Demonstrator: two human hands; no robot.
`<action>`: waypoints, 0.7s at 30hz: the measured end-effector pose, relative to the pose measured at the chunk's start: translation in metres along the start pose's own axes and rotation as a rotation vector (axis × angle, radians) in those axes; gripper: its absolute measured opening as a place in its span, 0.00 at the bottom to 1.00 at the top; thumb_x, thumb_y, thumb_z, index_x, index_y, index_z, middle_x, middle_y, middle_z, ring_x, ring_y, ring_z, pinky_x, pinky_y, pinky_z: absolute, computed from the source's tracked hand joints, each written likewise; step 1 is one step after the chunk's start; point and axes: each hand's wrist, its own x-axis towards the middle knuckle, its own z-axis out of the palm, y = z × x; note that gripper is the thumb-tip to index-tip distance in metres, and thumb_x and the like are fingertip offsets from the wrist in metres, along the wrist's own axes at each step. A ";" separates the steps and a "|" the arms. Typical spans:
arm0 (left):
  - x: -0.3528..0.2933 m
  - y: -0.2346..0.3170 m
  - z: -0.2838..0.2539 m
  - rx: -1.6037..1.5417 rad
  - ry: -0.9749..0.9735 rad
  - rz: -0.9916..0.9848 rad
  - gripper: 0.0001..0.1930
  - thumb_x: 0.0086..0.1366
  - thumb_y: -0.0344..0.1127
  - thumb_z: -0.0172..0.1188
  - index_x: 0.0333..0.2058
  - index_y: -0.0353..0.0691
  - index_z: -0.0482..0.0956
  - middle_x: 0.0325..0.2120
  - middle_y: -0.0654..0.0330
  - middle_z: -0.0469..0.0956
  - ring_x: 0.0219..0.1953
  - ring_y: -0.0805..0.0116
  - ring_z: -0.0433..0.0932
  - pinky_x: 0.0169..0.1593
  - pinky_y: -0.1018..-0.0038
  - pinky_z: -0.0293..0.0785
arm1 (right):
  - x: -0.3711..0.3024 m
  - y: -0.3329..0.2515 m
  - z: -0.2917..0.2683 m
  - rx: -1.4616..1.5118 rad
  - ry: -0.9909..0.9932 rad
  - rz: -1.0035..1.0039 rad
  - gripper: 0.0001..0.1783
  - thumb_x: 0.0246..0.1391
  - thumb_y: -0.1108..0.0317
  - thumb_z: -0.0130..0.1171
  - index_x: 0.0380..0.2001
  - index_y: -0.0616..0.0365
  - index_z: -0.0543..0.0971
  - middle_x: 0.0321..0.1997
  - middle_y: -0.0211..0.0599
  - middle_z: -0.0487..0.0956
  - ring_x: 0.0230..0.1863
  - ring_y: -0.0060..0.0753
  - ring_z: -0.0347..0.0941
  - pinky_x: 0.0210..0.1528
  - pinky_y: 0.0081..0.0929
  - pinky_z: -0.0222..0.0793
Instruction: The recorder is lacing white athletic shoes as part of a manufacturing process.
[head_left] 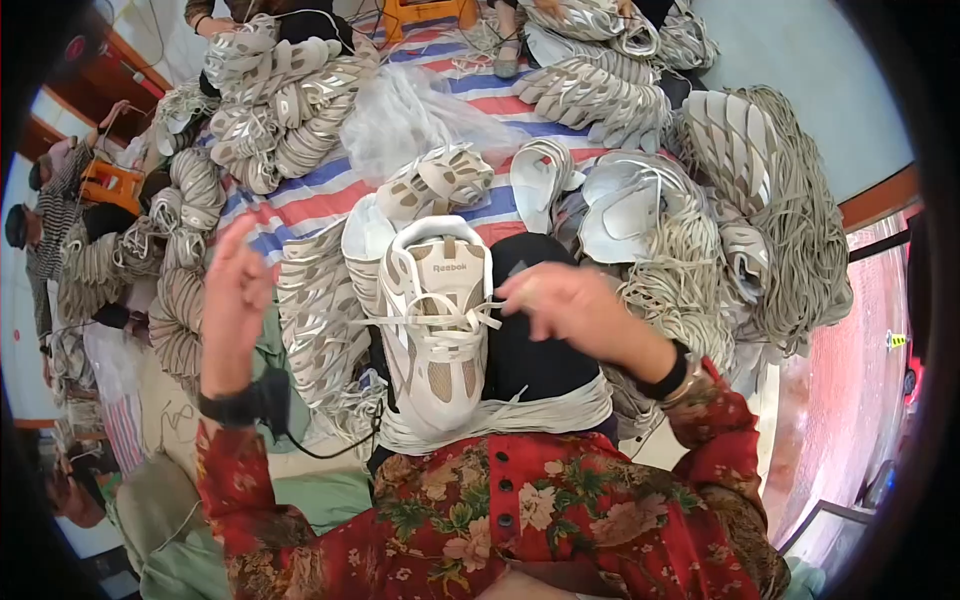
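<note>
On my lap stands a cream and beige sneaker [436,390], toe toward me, its padded collar at the far end. A pale shoelace [450,315] runs through its eyelets, with a loose bow-like tangle over the tongue and one end reaching out to the left. My right hand [560,305] is at the shoe's right side, thumb and fingers pinched on the lace. My left hand [238,295] is raised left of the shoe and apart from it. Its fingers are partly curled and smeared by motion, so its grip is unclear.
Bundles of laced shoe uppers [325,310] lie left of my lap, with more piles [650,210] to the right. A bundle of pale laces [500,420] lies across my lap. Ahead, clear plastic [420,120] rests on a striped sheet [330,215]. Other people sit farther off, near orange stools [108,185].
</note>
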 end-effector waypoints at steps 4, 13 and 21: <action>-0.038 -0.021 0.071 0.783 -0.594 0.643 0.16 0.52 0.24 0.54 0.40 0.43 0.80 0.32 0.64 0.78 0.25 0.71 0.68 0.29 0.76 0.68 | -0.012 0.011 0.033 -0.380 -0.052 -0.387 0.06 0.53 0.68 0.57 0.29 0.59 0.77 0.48 0.45 0.73 0.43 0.44 0.73 0.41 0.34 0.72; -0.070 -0.035 0.127 1.436 -0.636 0.960 0.25 0.42 0.32 0.65 0.45 0.51 0.78 0.34 0.66 0.76 0.31 0.64 0.69 0.35 0.71 0.69 | -0.071 0.022 0.056 -0.854 -0.276 -0.546 0.08 0.49 0.69 0.52 0.27 0.64 0.74 0.60 0.55 0.64 0.43 0.45 0.71 0.35 0.33 0.73; -0.062 -0.024 0.101 1.739 -0.576 0.996 0.06 0.44 0.31 0.59 0.25 0.47 0.77 0.20 0.67 0.67 0.29 0.67 0.70 0.28 0.71 0.68 | -0.032 0.020 0.022 -0.489 0.250 -0.420 0.07 0.51 0.72 0.52 0.35 0.61 0.73 0.43 0.46 0.76 0.34 0.45 0.76 0.29 0.36 0.74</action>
